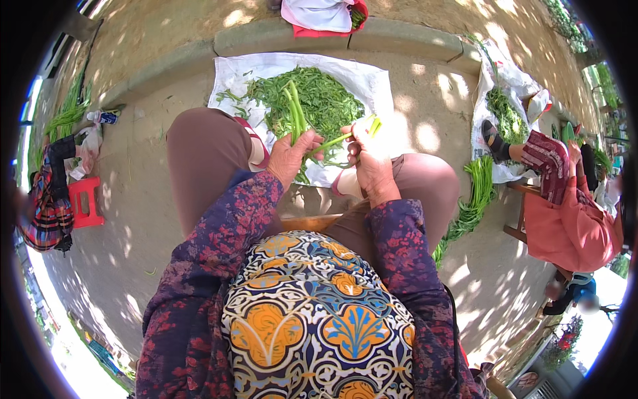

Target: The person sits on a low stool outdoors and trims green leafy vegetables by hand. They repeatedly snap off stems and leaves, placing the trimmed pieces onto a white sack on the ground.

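Several thick green stems stand upright in my left hand, which is closed around their lower part. My right hand grips a few thinner, yellowish-green stalks between thumb and fingers. One stalk reaches across the gap between the two hands. Beneath and beyond them, a heap of loose green leaves lies on a white woven sheet on the ground, between and in front of my knees.
Right of my knee lies a bundle of green stems. A person in a red top sits farther right, by another white sack with greens. At left are a red plastic stool, a bottle and more stems. A stone curb runs ahead.
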A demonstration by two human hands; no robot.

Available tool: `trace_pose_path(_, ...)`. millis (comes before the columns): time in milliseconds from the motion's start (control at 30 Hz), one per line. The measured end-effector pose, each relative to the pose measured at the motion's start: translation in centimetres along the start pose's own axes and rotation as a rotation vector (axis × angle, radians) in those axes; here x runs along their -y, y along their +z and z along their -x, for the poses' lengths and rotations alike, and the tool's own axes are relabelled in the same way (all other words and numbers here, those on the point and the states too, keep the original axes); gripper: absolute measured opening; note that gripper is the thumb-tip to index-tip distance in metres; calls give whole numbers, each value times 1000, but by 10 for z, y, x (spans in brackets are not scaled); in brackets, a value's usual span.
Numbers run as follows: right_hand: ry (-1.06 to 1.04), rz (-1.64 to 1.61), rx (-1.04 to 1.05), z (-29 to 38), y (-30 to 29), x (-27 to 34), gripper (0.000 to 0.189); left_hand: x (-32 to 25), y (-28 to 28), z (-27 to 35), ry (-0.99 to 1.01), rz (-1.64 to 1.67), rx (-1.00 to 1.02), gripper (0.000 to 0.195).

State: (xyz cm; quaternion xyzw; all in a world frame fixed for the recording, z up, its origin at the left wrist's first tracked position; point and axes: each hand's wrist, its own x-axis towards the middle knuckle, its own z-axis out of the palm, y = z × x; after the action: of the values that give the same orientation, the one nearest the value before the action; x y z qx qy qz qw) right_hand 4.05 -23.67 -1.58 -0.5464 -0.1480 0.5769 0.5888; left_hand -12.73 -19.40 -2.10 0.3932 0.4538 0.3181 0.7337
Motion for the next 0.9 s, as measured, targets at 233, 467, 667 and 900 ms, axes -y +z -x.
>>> trace_pose_path(233, -37, -256, -41, -7, -38, 30, 25, 2, -35, -11, -23, 134, -87, 37)
trace_pose_path(467, -347, -82, -167, -2, -75, 72, 33, -5, -67, -14, -47, 137, -340, 27)
trace_pose_path(667, -517, -110, -171, 8, -89, 96, 42, -6, -74, -19, 13, 104, -491, 21)
trace_pose_path(900, -537, -607, 110, 10, -130, 101, 33, -4, -66, -21, 7, 7, -526, 22)
